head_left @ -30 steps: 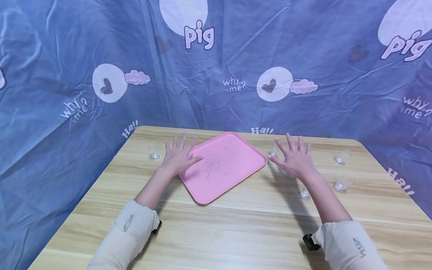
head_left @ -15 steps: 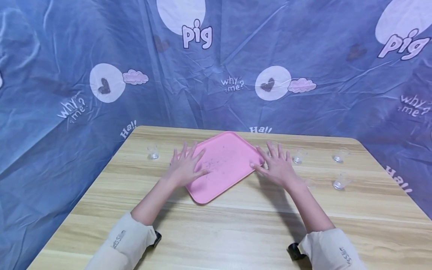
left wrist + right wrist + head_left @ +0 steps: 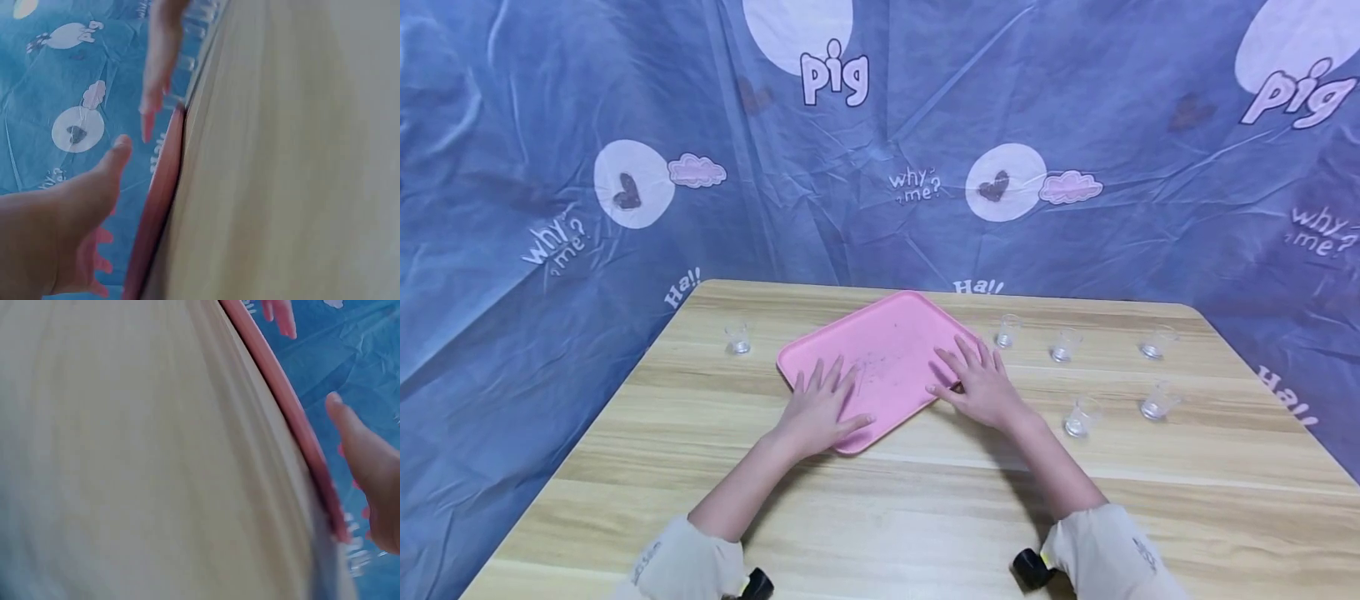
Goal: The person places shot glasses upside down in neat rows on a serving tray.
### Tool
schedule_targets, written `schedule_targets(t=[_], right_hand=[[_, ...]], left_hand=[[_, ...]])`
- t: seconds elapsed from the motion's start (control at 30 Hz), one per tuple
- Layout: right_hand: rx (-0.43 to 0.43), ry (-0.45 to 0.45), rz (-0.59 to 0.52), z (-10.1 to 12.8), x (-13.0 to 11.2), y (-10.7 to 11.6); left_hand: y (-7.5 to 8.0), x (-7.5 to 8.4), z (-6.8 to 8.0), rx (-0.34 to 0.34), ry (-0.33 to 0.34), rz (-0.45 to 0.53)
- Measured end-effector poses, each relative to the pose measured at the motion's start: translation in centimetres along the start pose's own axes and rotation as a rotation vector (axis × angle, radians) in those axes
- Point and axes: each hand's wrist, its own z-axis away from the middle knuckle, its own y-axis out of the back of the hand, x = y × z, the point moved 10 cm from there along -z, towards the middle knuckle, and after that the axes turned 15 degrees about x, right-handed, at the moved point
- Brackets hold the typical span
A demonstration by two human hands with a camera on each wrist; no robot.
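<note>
Your left hand (image 3: 817, 410) and right hand (image 3: 981, 385) lie flat with fingers spread on the pink tray (image 3: 880, 350), grasping nothing; the tray sits askew at the middle of the wooden surface (image 3: 925, 500). Your palms hide the tray's near corner and right edge. Only the head view shows the small glasses (image 3: 1075, 417) scattered around it. Both wrist views are blurred and show the tray edge-on (image 3: 156, 206), the right one (image 3: 294, 419) cutting off your fingers.

Cream sleeves (image 3: 688, 562) with small lettering, black wrist-mounted cameras (image 3: 1028, 568).
</note>
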Motion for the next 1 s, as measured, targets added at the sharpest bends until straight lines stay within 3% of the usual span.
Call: schedule_targets(t=[0.13, 0.3, 0.63, 1.0], right_hand=[[-0.005, 0.034, 0.018, 0.6, 0.4, -1.2], [-0.005, 0.032, 0.039, 1.0, 0.9, -1.9], [-0.003, 0.067, 0.087, 0.9, 0.8, -2.0], [0.025, -0.021, 0.112, 2.3, -0.8, -1.4]], left_hand=[[-1.7, 0.9, 1.0, -0.067, -0.021, 0.063], [-3.0, 1.3, 1.7, -0.128, -0.019, 0.062], [-2.9, 1.0, 1.3, -0.127, -0.018, 0.084], [-2.2, -0.8, 0.7, -0.124, -0.116, 0.145]])
